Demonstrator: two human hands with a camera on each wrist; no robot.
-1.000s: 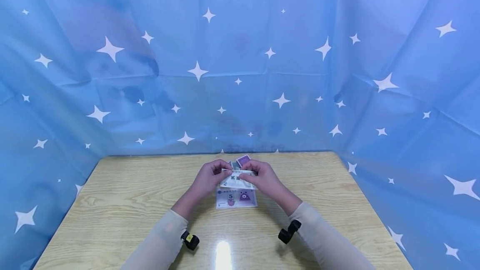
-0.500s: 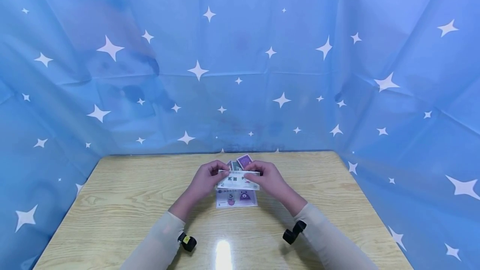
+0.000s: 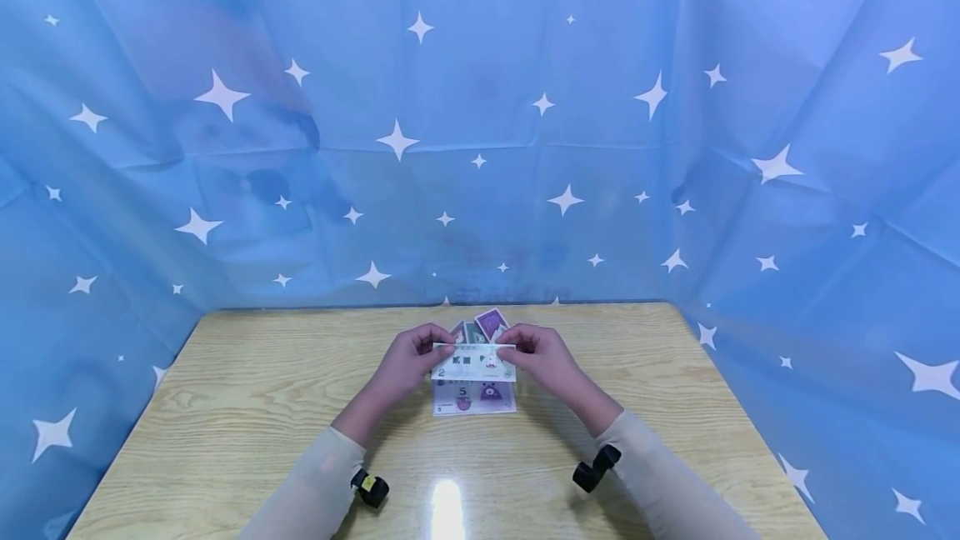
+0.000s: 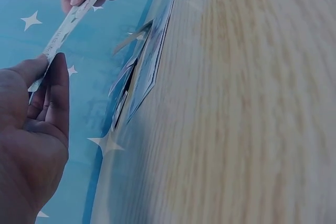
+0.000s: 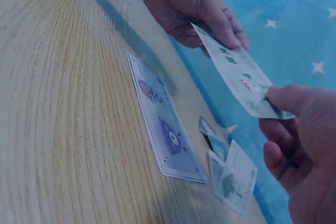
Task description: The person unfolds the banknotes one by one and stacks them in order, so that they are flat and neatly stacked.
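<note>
A pale play banknote [image 3: 474, 367] marked 2 is stretched level between both hands, raised off the table. My left hand [image 3: 407, 362] pinches its left end between thumb and fingers; the right hand [image 3: 547, 359] pinches the right end the same way. Just below it in the head view lies a purple play banknote [image 3: 474, 403] marked 5, its upper edge covered by the held one. Behind the hands, several more notes lie loosely overlapped, among them a purple one [image 3: 491, 322] and a grey-green one [image 5: 218, 147]. In the right wrist view, the held note slants between the two hands.
The wooden table [image 3: 247, 415] reaches back to a blue curtain [image 3: 480, 148] printed with white stars. Black wrist cameras hang beneath both sleeves, the left one [image 3: 371, 489] and the right one [image 3: 596, 468]. A bright light reflection lies at the table's front middle.
The note marked 2 has shifted slightly left and is now held flatter, with more of its face showing. My hands have spread a little apart, toward its ends. The 5 note stays put.
</note>
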